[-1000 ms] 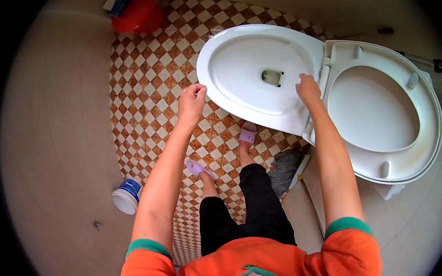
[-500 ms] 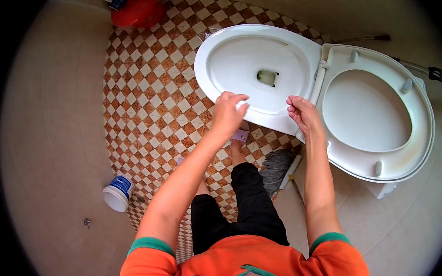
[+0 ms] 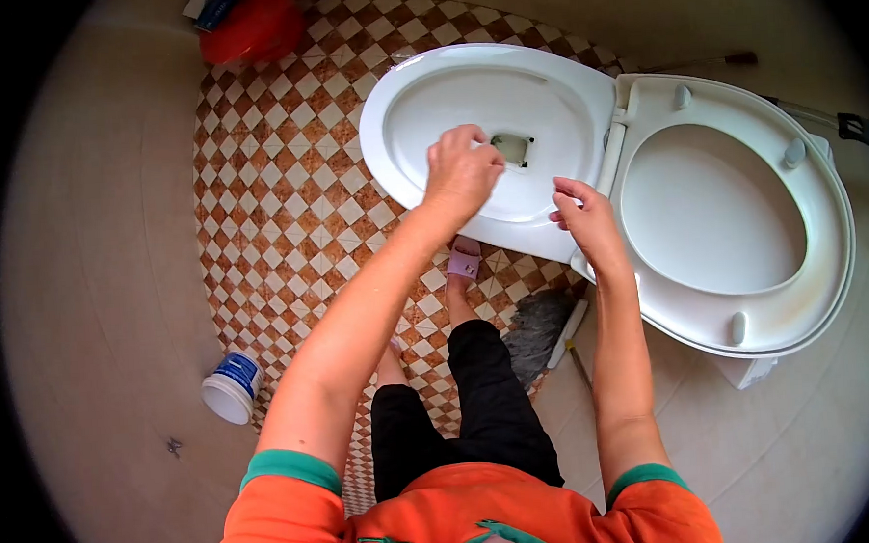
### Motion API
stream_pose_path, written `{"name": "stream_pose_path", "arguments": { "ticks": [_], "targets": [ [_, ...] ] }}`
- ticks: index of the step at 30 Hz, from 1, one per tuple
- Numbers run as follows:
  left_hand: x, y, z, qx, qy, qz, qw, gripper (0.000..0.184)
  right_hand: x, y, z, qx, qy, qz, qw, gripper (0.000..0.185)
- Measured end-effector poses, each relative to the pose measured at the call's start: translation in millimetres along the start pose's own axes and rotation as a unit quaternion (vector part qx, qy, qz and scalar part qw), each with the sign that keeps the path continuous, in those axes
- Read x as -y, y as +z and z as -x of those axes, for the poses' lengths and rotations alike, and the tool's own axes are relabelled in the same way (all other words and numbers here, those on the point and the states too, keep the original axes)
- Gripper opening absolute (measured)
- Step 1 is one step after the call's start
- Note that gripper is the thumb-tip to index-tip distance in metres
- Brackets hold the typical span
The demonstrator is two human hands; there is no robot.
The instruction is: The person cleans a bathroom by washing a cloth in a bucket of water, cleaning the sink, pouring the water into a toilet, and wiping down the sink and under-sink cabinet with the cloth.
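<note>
Checked floor (image 3: 262, 172) lies by the toilet (image 3: 560, 132), with greenish water (image 3: 511, 149) inside. Over it, my left hand (image 3: 459, 175) and right hand (image 3: 590, 222) curl loosely; I can't tell if they're empty.

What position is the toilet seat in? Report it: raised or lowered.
Raised: the toilet seat is folded back, leaving the bowl uncovered.

I can read no lettering: the blue label (image 3: 238, 369) on the white bucket (image 3: 227, 401), near left, bears pale marks too small to make out.
</note>
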State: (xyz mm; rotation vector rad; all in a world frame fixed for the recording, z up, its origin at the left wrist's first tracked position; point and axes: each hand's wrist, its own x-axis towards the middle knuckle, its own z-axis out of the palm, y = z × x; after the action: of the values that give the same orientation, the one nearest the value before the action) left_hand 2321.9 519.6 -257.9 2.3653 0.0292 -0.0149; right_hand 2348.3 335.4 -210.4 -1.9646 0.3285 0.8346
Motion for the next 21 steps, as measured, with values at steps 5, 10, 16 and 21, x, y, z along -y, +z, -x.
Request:
{"name": "stream_pose_path", "arguments": {
  "ticks": [5,10,16,21],
  "targets": [
    [34.9,-2.3,2.8,0.032,-0.078,-0.087,0.993,0.012,-11.9,-10.8,-0.1,-0.163,-0.109,0.300,0.934,0.019],
    [60.4,0.8,10.2,0.153,-0.210,-0.175,0.949,0.045,-9.7,-4.6,-0.4,-0.203,-0.195,0.215,0.935,0.017],
    [85.2,-2.8,25.2,0.259,-0.326,-0.159,0.895,0.059,-18.5,15.0,1.4,-0.127,-0.168,0.187,0.959,0.017],
    [95.9,3.8,39.7,0.237,-0.375,-0.173,0.879,0.053,-34.5,31.9,9.4,-0.071,-0.171,0.191,0.964,0.018]
  ]
}}
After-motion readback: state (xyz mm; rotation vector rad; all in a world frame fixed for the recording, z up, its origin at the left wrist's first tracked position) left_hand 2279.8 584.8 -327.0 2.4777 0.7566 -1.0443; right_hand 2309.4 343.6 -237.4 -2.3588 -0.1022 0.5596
